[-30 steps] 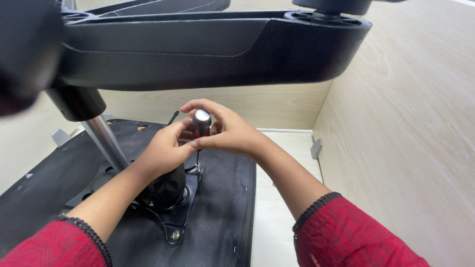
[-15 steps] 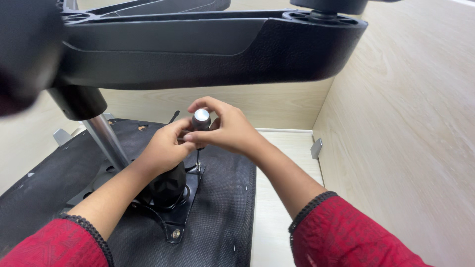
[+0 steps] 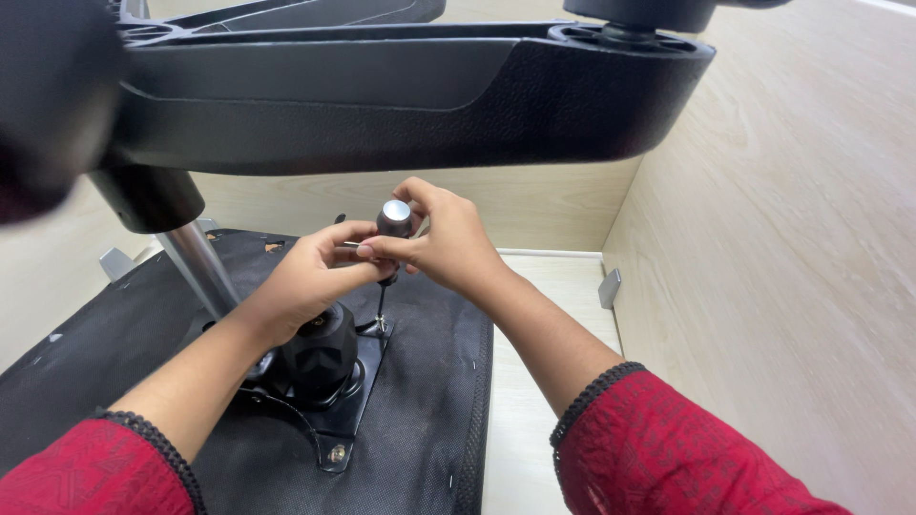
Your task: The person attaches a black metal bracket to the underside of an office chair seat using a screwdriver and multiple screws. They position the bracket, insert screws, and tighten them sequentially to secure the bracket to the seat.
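Screwdriver (image 3: 392, 229) at frame ctr, upright, dark handle w/ silver end cap facing up, thin shaft running down to a screw spot on black metal mounting plate (image 3: 336, 420) just below ctr. Tip contact w/ screw too small to confirm.

Right hand (image 3: 450, 246) ctr-right, wrapped round handle from the right, fingers curled, thumb + index pressed on handle side. Left hand (image 3: 303, 278) ctr-left, fingers pinched on handle from the left just under the cap, fingertips touching right-hand fingers. Both hands closed on the same tool, pressed close together.

Black knob-like mechanism (image 3: 320, 355) bolted on the plate, just below left hand, lower-left of ctr. Plate lies on black fabric chair-seat underside (image 3: 420, 381) filling lower-left + lower-middle. Silver gas-lift column (image 3: 198, 267) rising diagonally at left, up into black plastic chair base (image 3: 401, 100) spanning whole top of frame, blurred at far upper left. One screw visible at plate's lower corner.

Red sleeves (image 3: 668, 448) w/ black trim at bottom corners. Light wood panel (image 3: 792, 238) along right side, pale floor (image 3: 525, 381) strip btw seat and panel. Small metal brackets near panel edge mid-right and at left.
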